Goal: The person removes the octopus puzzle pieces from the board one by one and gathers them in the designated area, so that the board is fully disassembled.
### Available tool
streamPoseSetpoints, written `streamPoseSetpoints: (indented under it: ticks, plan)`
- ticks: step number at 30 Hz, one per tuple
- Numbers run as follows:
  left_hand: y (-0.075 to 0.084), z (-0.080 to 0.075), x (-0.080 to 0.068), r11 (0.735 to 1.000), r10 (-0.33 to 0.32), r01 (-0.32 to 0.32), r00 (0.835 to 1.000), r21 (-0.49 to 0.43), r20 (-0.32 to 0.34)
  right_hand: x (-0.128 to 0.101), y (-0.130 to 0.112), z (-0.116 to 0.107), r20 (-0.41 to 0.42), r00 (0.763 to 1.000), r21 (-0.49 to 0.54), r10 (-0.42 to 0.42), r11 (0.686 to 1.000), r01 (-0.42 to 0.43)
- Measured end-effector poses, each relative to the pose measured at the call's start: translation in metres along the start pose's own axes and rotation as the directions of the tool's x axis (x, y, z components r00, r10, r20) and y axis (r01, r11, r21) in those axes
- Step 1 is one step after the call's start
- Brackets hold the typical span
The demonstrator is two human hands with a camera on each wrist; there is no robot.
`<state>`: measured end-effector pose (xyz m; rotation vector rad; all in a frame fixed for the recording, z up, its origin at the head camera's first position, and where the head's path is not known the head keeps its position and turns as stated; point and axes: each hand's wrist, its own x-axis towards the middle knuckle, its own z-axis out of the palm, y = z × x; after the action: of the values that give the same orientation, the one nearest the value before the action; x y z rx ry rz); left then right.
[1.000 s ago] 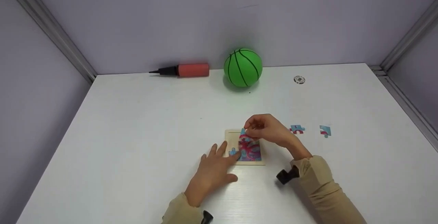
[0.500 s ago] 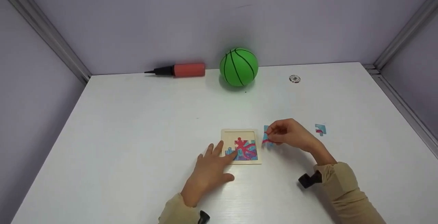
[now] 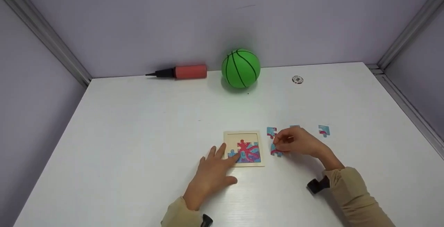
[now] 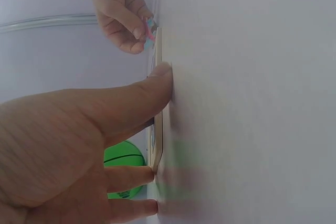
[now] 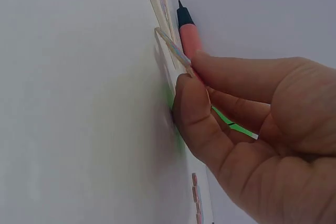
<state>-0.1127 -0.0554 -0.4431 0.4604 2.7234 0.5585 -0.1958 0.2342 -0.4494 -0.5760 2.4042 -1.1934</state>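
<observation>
A square wooden puzzle tray [image 3: 262, 164] lies flat in the head view, its lower part filled with blue, purple and pink octopus pieces [image 3: 249, 150]. My left hand [image 3: 212, 175] rests at its left side, fingers spread, the index finger over the filled corner. Right of the tray, my right hand [image 3: 301, 145] pinches a blue and pink puzzle piece [image 3: 276, 150] between thumb and finger. In the right wrist view this puzzle piece [image 5: 173, 47] is tilted, seen nearly edge-on. Just above it in the head view lies another puzzle piece [image 3: 271, 132].
One loose puzzle piece [image 3: 295, 126] is mostly hidden behind the right hand; another piece [image 3: 324, 130] lies farther right. At the back of the white table [image 3: 138, 123] are a red and black hand pump [image 3: 190, 72], a green ball [image 3: 241, 68] and a round chip [image 3: 297, 79].
My right hand has moved from above the tray to its right side, carrying a puzzle piece, then slightly lower. A piece beside the tray now shows apart from the held one. My left hand stays put.
</observation>
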Motion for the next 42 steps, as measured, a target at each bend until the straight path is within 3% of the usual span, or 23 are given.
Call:
streamPoseSetpoints:
  ticks: [8,20,32,42]
  plan:
    - [0.0000,0.0007,0.0007,1.000,0.002,-0.002,1.000,0.007,0.001,-0.0014,-0.0009,0.0005,-0.061,0.998,-0.120,0.005,0.993,-0.012]
    - [-0.0002,0.0003,0.0004,1.000,0.001,-0.001,1.000,-0.009,-0.021,0.0001,0.0018,0.0015,-0.102,0.994,-0.218,-0.036,0.976,0.013]
    - [-0.0020,0.0029,-0.0005,0.999,0.019,-0.020,0.999,-0.025,-0.035,0.0004,-0.0006,0.0025,-0.113,0.994,-0.220,-0.004,0.975,-0.021]
    - [0.0011,0.0012,-0.0004,0.998,0.020,-0.020,1.000,-0.056,0.000,0.0004,-0.0025,0.0023,-0.132,0.991,-0.212,0.018,0.976,-0.045]
